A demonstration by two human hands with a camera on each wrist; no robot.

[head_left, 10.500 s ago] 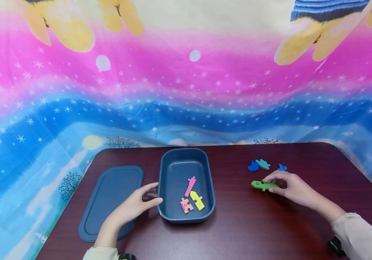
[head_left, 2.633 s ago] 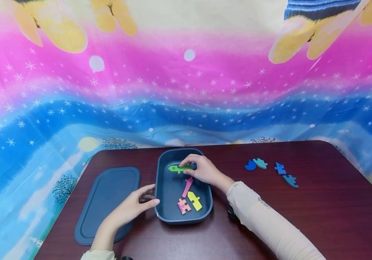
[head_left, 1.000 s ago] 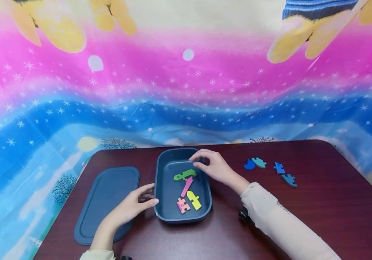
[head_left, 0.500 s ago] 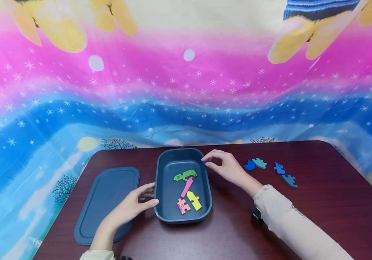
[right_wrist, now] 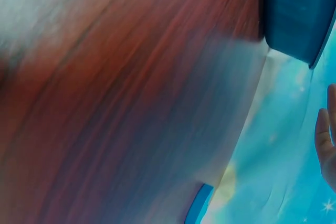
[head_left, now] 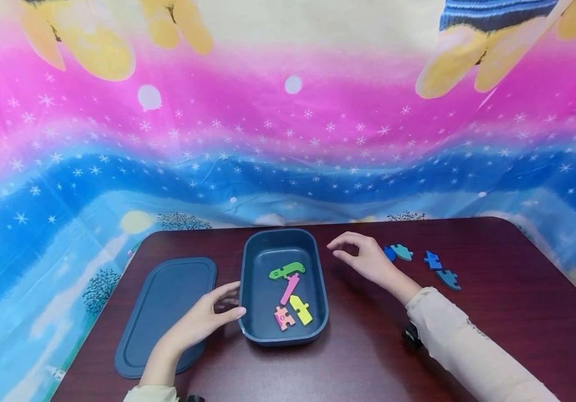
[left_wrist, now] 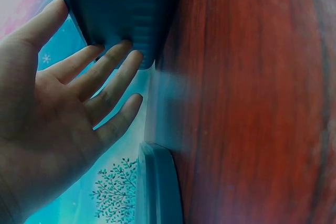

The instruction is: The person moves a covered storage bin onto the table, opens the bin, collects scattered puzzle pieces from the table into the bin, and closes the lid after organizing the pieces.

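The box (head_left: 262, 290) stands on the dark reddish-brown table (head_left: 368, 357), a deep slate-blue rectangle with rounded corners and a slim rim. Four puzzle pieces lie flat on its floor. Farthest is a green piece (head_left: 286, 271), long, pointed at its left end and rounded at its right, with a small dark mark near the point. A slender pink piece (head_left: 289, 289) slants toward the near left from the green one's near edge, with little knobs at its far end. Nearer and to the right is a bright yellow piece (head_left: 301, 310) with a pointed far end and a knob on its right side. Beside it on the left sits a salmon piece (head_left: 284, 318), banded in hot pink along its left edge.

The left hand (head_left: 212, 312) touches the box's left side, fingers spread loosely and thumb at the rim. The right hand (head_left: 368, 259) hovers right of the box, holding nothing, with a narrow gap between thumb and forefinger.

Farther right lie a round blue piece (head_left: 390, 254), a light teal piece (head_left: 401, 252), a notched blue piece (head_left: 432, 260) and a darker teal piece (head_left: 450, 280). The matching lid (head_left: 167, 312) lies flat at the left.
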